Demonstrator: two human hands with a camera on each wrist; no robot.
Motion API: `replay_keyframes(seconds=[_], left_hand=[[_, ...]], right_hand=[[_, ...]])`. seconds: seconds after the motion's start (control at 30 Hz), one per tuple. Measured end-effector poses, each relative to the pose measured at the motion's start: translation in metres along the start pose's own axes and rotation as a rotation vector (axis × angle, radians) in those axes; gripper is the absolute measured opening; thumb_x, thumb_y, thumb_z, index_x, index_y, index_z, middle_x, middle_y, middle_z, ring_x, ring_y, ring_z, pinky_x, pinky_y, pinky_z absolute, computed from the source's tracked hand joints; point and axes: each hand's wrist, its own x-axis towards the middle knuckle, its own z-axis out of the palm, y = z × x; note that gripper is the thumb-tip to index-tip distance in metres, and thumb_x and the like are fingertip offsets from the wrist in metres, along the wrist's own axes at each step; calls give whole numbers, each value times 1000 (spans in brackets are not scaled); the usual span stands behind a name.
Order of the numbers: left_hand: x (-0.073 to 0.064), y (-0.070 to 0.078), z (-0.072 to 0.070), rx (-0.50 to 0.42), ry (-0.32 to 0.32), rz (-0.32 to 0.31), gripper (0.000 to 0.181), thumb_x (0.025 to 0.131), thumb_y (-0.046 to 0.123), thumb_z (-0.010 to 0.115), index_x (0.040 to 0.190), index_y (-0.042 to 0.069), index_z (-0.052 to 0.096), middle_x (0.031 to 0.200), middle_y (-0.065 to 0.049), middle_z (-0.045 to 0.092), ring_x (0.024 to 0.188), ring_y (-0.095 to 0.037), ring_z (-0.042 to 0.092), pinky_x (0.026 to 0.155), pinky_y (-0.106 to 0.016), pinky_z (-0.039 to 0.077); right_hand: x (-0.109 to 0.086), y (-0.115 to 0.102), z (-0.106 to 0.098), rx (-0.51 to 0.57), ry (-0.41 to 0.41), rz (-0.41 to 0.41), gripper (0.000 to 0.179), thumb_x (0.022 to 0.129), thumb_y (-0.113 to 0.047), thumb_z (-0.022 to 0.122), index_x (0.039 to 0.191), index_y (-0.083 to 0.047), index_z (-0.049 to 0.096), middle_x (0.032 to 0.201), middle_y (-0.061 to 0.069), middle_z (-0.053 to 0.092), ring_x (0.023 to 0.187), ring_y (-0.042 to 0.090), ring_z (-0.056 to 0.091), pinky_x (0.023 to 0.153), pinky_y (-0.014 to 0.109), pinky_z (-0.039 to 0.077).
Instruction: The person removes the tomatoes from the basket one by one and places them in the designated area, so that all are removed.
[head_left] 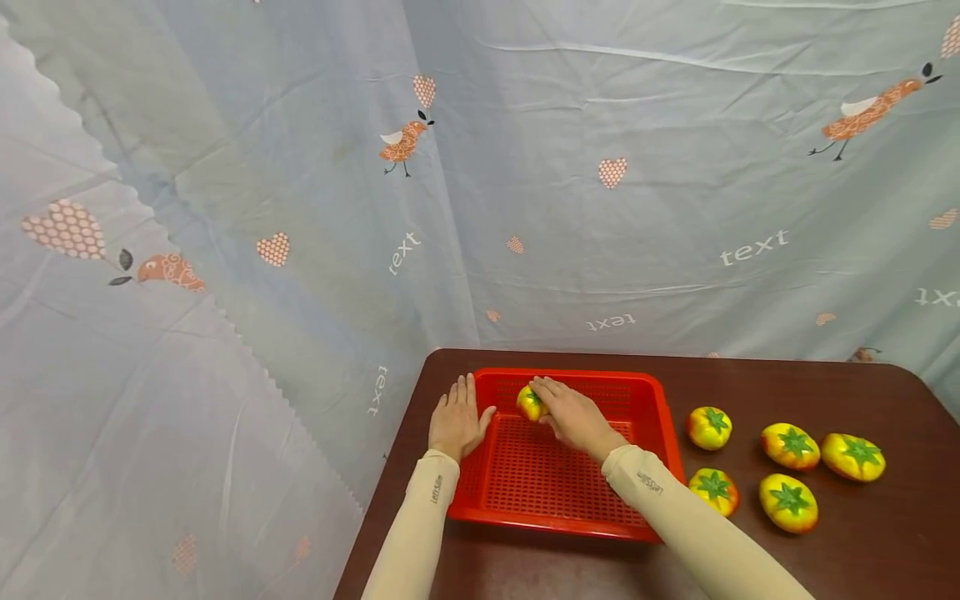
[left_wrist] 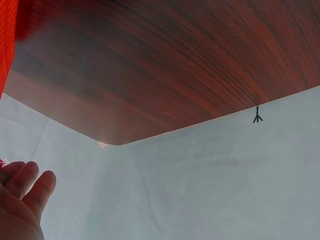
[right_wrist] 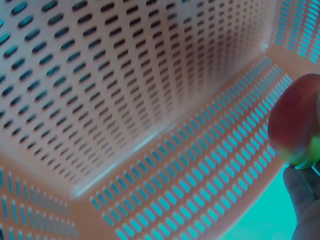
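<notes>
My right hand [head_left: 573, 414] holds a yellow-and-red persimmon [head_left: 528, 403] with a green star-shaped top, inside the far left part of a red plastic basket [head_left: 573, 524]. In the right wrist view the persimmon [right_wrist: 294, 122] sits at the fingers [right_wrist: 301, 192], in front of the slotted walls. At the basket's left rim my left hand [head_left: 455, 419] rests with straight fingers and the thumb spread toward the inside, holding nothing. Only a few of its fingers [left_wrist: 40, 192] show in the left wrist view.
Right of the basket several more persimmons [head_left: 791, 502] lie on the dark brown wooden table [head_left: 847, 546], two of them close to the basket's right side. A pale patterned curtain [head_left: 570, 208] hangs behind the table and along its left side.
</notes>
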Motion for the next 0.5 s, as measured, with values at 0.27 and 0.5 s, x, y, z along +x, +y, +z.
replay_keyframes(seconds=[0.27, 0.5], left_hand=[[0, -1, 0, 1, 8, 6, 77, 102, 54, 31, 154, -2, 22, 156, -19, 35, 142, -31, 39, 114, -44, 35], [-1, 0, -1, -11, 2, 6, 77, 102, 53, 33, 154, -3, 22, 155, -20, 35, 141, -32, 40, 114, -44, 35]], right_hand=[[-15, 15, -21, 40, 20, 42, 67, 88, -13, 73, 147, -6, 43, 147, 14, 48, 131, 33, 52, 99, 47, 50], [-24, 27, -29, 46, 47, 48, 64, 89, -14, 71, 147, -8, 44, 147, 16, 48, 130, 36, 51, 91, 46, 54]])
